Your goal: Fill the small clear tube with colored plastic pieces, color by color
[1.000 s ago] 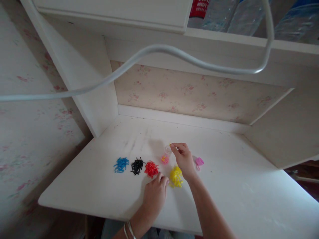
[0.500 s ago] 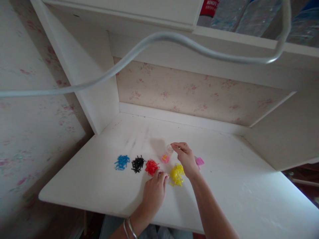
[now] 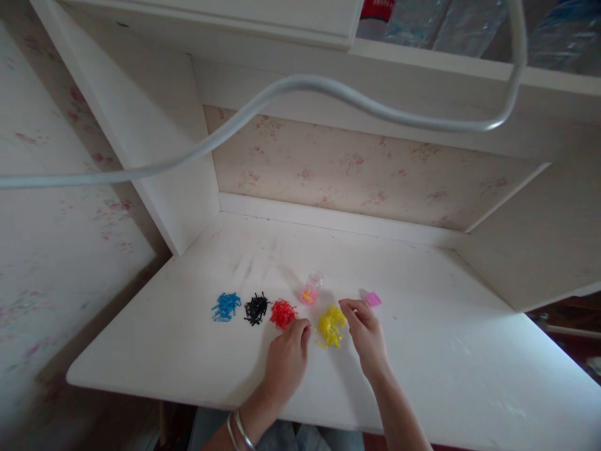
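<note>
Small piles of short plastic pieces lie in a row on the white desk (image 3: 446, 369): blue (image 3: 226, 306), black (image 3: 256, 308), red (image 3: 282, 313) and yellow (image 3: 331, 326). A little clear bottle (image 3: 312, 287) with pink and yellow pieces inside stands behind them. My right hand (image 3: 365, 335) hovers just right of the yellow pile, fingers curled toward it in a loose pinch; whether they hold a piece is hidden. My left hand (image 3: 287, 358) rests on the desk between the red and yellow piles, fingers curled down.
A pink cap (image 3: 372, 299) lies right of the bottle. A grey cable (image 3: 300, 84) loops across the view above. The desk sits in an alcove with a white side panel (image 3: 154, 144), floral back wall and a shelf holding plastic bottles (image 3: 422, 22).
My right hand has come back from over the clear bottle down to the yellow pile. The left hand has stayed in place.
</note>
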The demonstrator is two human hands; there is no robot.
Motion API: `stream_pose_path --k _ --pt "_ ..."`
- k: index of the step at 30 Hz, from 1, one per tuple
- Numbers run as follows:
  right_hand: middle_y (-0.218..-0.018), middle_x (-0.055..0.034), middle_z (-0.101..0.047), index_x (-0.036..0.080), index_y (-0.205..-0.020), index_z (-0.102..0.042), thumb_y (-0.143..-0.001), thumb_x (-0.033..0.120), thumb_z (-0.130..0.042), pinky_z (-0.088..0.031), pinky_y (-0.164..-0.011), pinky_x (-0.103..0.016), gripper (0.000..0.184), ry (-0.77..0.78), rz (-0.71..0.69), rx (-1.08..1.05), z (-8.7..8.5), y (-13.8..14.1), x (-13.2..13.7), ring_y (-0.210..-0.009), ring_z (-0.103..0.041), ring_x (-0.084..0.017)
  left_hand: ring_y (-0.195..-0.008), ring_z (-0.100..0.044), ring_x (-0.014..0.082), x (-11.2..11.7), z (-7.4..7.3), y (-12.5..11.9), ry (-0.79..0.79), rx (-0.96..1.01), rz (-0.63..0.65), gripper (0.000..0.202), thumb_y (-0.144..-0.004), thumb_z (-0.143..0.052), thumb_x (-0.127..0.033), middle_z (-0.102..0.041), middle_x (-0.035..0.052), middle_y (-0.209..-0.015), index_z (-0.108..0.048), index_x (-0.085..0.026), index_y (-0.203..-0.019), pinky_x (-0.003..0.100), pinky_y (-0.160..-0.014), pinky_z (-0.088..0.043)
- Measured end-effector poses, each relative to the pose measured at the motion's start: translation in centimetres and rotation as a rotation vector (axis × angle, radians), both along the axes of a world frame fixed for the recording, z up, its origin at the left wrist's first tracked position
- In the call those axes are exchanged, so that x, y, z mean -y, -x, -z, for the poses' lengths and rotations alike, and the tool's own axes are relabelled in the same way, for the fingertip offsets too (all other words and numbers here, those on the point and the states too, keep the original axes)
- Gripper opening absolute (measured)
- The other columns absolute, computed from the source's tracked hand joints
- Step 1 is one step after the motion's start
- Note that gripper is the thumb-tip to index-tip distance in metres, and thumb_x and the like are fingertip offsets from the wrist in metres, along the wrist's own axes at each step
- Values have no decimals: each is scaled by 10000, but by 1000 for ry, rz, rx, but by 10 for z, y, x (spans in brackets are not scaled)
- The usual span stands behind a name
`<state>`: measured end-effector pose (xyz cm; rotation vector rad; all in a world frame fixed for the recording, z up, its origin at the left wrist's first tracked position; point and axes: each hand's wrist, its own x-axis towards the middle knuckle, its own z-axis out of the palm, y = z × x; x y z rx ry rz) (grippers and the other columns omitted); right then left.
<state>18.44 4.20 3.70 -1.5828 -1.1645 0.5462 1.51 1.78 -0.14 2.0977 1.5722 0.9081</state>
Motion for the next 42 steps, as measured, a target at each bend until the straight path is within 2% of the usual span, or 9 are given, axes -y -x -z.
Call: stream_pose_path --k 2,4,7,13,19,22,26,32,42 --pt "-826 -50 -629 188 -795 -721 -770 516 -571 -435 -605 -270 362 63 -67 37 19 -9 18 -671 -548 -150 -797 -664 165 0 0 0 7 36 2 171 -924 -401 -218 -686 26 -900 -565 -224 -972 274 -678 -523" --pt "-851 -49 -611 189 -831 -717 -792 514 -539 -425 -566 -270 373 116 -59 118 35 -16 35 -577 -501 -122 -852 -663 164 -1 1 0 -11 59 11 187 -917 -412 -202 -687 37 -955 -572 -218 -1014 286 -733 -535" --pt "-900 -58 -597 199 -943 -713 -801 488 -527 -439 -571 -273 371 143 -73 242 47 -19 52 -571 -511 -123 -987 -634 170 -3 5 0 -56 55 22 240 -912 -421 -180 -665 54 -1080 -574 -219 -1092 320 -842 -532" --pt "-926 -67 -591 230 -994 -709 -825 398 -486 -479 -702 -298 326 126 -143 386 45 -12 57 -721 -598 -172 -962 -648 173 -5 9 1 -109 45 40 241 -908 -440 -199 -671 61 -1070 -624 -224 -1062 339 -870 -539" --pt "-954 -65 -587 216 -887 -687 -838 377 -475 -483 -681 -277 271 129 -137 362 46 -15 57 -697 -605 -158 -878 -669 173 -3 7 0 -73 78 47 224 -900 -464 -227 -697 59 -980 -600 -222 -1078 307 -779 -555" --pt "-971 -70 -580 201 -914 -666 -860 354 -450 -478 -686 -277 270 127 -150 378 48 -16 58 -705 -603 -156 -811 -675 172 -3 8 0 -44 108 35 194 -891 -488 -254 -703 59 -936 -589 -205 -1050 303 -736 -554" --pt "-981 -72 -577 204 -1004 -661 -872 324 -439 -474 -710 -285 285 117 -141 418 48 -17 58 -753 -603 -167 -853 -667 163 -4 7 0 -38 142 45 174 -897 -480 -247 -696 54 -948 -603 -204 -1013 291 -762 -542" --pt "-910 -68 -582 203 -888 -672 -901 324 -417 -461 -705 -287 282 96 -144 447 52 -19 56 -762 -584 -174 -851 -664 158 -3 5 -1 -79 138 55 192 -910 -461 -245 -704 57 -925 -640 -207 -967 286 -773 -535" --pt "-995 -68 -569 206 -993 -644 -881 259 -414 -466 -749 -283 261 125 -164 511 54 -19 56 -813 -601 -173 -777 -654 154 -5 7 0 -62 175 58 187 -911 -461 -241 -695 50 -833 -636 -182 -880 270 -720 -512"
